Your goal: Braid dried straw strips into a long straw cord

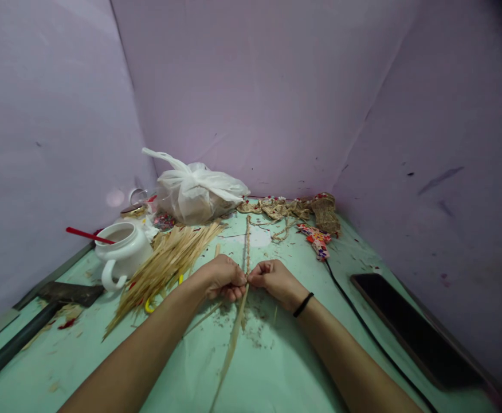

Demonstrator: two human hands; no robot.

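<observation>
A thin braided cord (pixel 248 244) runs away from me along the middle of the green table. At its near end my left hand (pixel 228 279) and my right hand (pixel 273 279) pinch the straw strands, their fingertips almost touching. A long pale strip (pixel 232 344) hangs from between them towards me, and a thinner strand sticks out to the lower left. Left of my hands lies a fanned bundle of dry straw (pixel 171 255), with a yellow handle (pixel 149 305) partly under it.
A white pot (pixel 124 250) with a red stick and a hammer-like tool (pixel 73 293) are at the left. Behind sit a tied plastic bag (pixel 197 192) and woven pieces (pixel 277 207). To the right are a patterned object (pixel 316 238) with a black cable and a dark phone (pixel 410 327).
</observation>
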